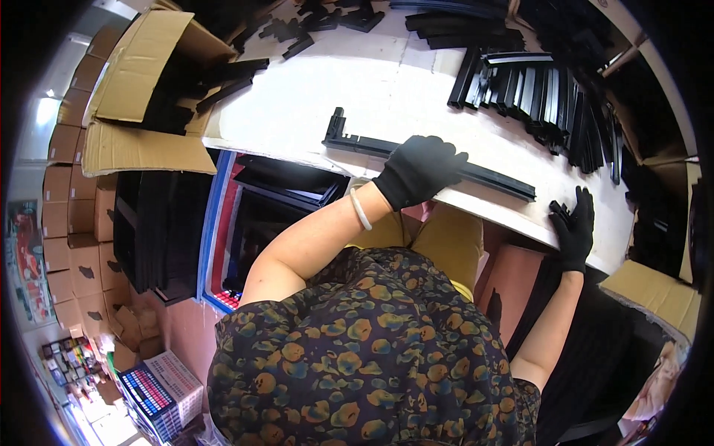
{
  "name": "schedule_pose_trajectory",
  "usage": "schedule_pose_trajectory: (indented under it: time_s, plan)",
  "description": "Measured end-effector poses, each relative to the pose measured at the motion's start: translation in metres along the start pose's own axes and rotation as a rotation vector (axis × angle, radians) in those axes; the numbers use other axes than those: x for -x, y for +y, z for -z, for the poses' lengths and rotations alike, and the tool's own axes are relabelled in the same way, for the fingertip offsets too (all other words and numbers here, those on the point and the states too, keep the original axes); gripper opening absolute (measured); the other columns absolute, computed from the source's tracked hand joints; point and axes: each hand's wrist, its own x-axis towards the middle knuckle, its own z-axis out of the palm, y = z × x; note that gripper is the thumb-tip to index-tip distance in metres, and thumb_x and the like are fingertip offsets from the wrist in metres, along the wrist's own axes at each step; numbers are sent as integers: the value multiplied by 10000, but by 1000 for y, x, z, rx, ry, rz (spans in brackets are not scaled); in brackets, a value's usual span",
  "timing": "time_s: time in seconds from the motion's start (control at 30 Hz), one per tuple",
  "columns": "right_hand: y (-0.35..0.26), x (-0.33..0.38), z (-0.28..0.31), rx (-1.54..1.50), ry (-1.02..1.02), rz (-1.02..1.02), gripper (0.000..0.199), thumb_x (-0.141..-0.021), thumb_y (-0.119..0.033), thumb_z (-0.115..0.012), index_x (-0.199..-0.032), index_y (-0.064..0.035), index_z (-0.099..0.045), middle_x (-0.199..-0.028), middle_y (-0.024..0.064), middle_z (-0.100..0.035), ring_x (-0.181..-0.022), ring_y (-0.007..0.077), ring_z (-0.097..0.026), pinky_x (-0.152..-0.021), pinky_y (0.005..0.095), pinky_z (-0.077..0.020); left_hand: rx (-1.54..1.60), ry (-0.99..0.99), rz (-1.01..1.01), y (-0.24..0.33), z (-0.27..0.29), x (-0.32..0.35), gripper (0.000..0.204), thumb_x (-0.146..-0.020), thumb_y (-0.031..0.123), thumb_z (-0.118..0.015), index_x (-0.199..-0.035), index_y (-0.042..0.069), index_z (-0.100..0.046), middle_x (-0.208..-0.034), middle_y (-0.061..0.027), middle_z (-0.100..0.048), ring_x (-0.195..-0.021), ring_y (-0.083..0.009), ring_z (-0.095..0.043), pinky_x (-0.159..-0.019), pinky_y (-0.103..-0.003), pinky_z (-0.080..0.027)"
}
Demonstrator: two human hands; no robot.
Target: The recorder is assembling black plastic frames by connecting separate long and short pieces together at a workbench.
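Note:
My left hand, in a black glove, is closed around a long black bar near its middle. The bar lies slantwise along the near edge of the white table. At its left end a black corner piece stands up at an angle. My right hand, also black-gloved, is at the table's near edge, just past the bar's right end and apart from it. Its fingers are spread. Black on black, I cannot tell whether a small part lies by its thumb side.
Black strips are piled on the table at the far right. Small black corner parts lie at the far left. An open cardboard box with black pieces stands left; another carton flap juts in at right.

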Motion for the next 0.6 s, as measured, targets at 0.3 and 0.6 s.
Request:
schedule_pose_trajectory:
  time_s: [0.3,0.6]
  plan:
    - [4,-15,-5,-18,254,16,281,-689,-194,-830,-862,-34,-678,-1045,152,-623,-1075,324,-551,-925,390,-460,21,25,43,2,3,0,379,-728,199,-736,-1078,77,-655,-927,-97,-618,-852,-295,-603,-735,-383,-507]
    - [61,-171,89,435,581,22,477,-805,-208,-722,-1222,-40,-563,-1234,187,-544,-1174,343,-508,-1017,384,-390,100,-32,28,11,2,-14,368,-754,199,-703,-1089,68,-628,-896,-97,-599,-824,-289,-597,-683,-386,-495]
